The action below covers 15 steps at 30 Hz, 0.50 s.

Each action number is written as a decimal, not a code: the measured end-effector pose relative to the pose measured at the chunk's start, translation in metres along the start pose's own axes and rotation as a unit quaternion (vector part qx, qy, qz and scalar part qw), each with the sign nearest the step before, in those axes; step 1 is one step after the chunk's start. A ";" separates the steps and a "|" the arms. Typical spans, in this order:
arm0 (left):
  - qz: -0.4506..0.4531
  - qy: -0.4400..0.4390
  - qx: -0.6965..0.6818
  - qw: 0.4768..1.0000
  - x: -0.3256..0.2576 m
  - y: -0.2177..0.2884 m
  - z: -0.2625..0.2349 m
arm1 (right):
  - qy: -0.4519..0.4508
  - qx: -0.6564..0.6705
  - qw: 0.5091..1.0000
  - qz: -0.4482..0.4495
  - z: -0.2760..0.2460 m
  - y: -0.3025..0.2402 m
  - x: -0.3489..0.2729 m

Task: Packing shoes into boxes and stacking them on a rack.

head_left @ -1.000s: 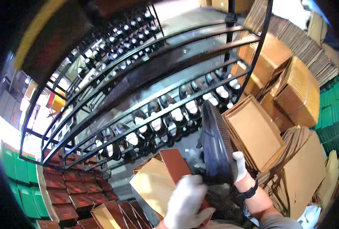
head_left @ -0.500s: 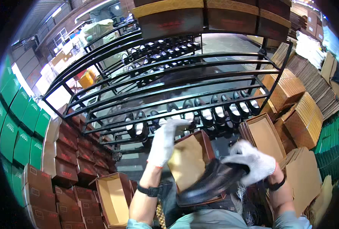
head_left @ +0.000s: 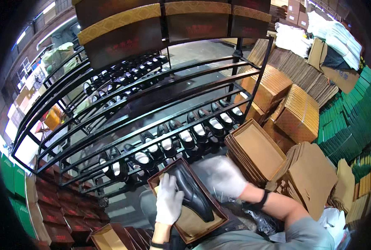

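A single black leather shoe (head_left: 191, 189) lies lengthwise in an uncovered shoebox (head_left: 219, 211) with a dark red rim. Tan paper (head_left: 193, 223) lines this box beneath the shoe. My left hand (head_left: 169, 202), in a white glove, lies over the box's left side with its fingers stretched out along the paper. Its thumb side rests close against the shoe; whether it presses on it I cannot tell. To the right of the box, my gloved right hand (head_left: 223, 177) is smeared by motion, and its fingers do not show clearly.
Ahead stands a black metal rack (head_left: 152, 139) with rows of black shoes and dark boxes (head_left: 198, 26) on top. Brown box lids (head_left: 258, 152) are stacked at right, beside cardboard sheets (head_left: 308, 177) and green folded boxes (head_left: 348, 121). Dark red boxes (head_left: 52, 214) fill the left.
The shoe went from my right hand down into the box. My right hand let go and moved left and away. My left hand came down onto the box. The view swung right.
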<state>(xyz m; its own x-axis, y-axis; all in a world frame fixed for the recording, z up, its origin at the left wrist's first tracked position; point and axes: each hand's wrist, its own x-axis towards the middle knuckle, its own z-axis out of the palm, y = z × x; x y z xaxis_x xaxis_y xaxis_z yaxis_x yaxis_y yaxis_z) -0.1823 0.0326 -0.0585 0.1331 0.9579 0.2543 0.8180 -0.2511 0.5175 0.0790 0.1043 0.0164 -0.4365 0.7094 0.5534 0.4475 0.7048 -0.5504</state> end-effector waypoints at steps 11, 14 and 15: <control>-0.026 0.071 -0.058 0.995 -0.028 0.023 0.014 | -0.103 -0.419 0.826 0.364 -0.156 0.086 -0.170; -0.226 0.052 -0.283 0.931 -0.117 0.017 0.013 | 0.201 0.134 0.857 0.455 -0.151 -0.013 -0.091; -0.215 0.003 -0.300 0.929 -0.147 0.009 0.031 | 0.205 0.264 0.818 0.467 -0.142 -0.012 -0.108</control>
<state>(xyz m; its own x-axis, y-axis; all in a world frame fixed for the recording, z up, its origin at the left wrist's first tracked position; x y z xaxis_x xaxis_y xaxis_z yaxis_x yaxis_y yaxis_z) -0.1773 -0.1062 -0.1165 -0.1388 0.9873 -0.0779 0.3354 0.1209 0.9343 0.2314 0.0180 0.0518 0.2504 0.9548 -0.1600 -0.0112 -0.1624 -0.9867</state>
